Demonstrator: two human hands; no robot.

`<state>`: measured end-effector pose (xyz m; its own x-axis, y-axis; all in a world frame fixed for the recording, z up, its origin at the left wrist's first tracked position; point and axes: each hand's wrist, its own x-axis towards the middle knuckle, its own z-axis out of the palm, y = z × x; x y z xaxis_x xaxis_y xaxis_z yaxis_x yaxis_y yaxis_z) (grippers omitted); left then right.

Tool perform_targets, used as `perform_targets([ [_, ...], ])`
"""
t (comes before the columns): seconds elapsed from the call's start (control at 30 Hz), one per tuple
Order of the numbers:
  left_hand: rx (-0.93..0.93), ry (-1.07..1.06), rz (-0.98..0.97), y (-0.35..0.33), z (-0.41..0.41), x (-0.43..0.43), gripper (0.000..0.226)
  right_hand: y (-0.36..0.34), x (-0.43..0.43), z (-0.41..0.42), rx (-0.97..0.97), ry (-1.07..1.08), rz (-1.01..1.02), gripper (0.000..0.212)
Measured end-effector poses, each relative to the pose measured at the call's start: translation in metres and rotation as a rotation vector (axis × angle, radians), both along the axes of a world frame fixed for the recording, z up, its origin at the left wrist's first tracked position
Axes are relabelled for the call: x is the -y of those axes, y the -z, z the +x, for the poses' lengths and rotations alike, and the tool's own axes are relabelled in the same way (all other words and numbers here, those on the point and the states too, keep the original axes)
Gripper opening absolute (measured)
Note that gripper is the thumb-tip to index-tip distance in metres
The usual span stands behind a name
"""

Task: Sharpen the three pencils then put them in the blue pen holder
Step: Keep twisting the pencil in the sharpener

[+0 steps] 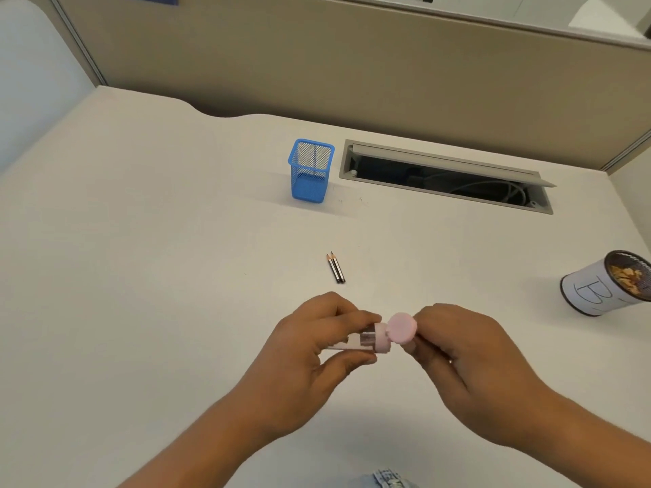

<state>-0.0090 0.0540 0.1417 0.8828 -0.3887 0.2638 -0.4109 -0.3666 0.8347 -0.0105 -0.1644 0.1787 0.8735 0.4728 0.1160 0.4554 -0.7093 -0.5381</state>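
A pink pencil sharpener (378, 341) with a clear shavings chamber lies sideways in my left hand (310, 350), which grips it above the near table. Its round pink lid (401, 327) is flipped open and faces me. My right hand (468, 361) is pinched just behind the lid, on a pencil that the lid and my fingers almost wholly hide. Two short dark pencils (335, 267) lie side by side on the table beyond my hands, tips pointing away. The blue mesh pen holder (310, 170) stands upright farther back, apart from both hands.
An open cable slot (447, 177) with wires inside is cut into the table right of the holder. A white cup marked "B" (599, 287), holding shavings, stands at the right edge. A beige partition (352, 65) runs along the back of the white table (141, 241).
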Motion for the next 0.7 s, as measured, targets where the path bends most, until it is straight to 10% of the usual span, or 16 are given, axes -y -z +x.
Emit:
perform_targets([
  [0.17, 0.172, 0.073, 0.154, -0.002, -0.004, 0.003, 0.031, -0.019, 0.002, 0.006, -1.167, 0.322, 0.468, 0.029],
  [0.3, -0.067, 0.040, 0.010, -0.005, -0.001, 0.003, 0.028, -0.021, 0.004, -0.001, -0.657, 0.189, 0.140, 0.050],
  [0.4, -0.124, 0.010, -0.062, -0.007, -0.001, 0.004, 0.026, -0.015, 0.013, -0.003, 0.022, -0.007, -0.218, 0.023],
  [0.47, -0.149, 0.018, -0.084, -0.008, -0.003, 0.005, 0.027, -0.015, 0.012, -0.004, 0.145, -0.084, -0.282, 0.019],
  [0.6, -0.162, 0.025, -0.101, -0.002, -0.007, 0.007, 0.027, -0.011, 0.009, -0.010, 0.060, -0.092, -0.243, 0.035],
  [0.7, -0.141, 0.005, -0.087, 0.007, -0.009, 0.008, 0.028, -0.012, 0.000, -0.007, -0.694, 0.241, 0.200, 0.045],
])
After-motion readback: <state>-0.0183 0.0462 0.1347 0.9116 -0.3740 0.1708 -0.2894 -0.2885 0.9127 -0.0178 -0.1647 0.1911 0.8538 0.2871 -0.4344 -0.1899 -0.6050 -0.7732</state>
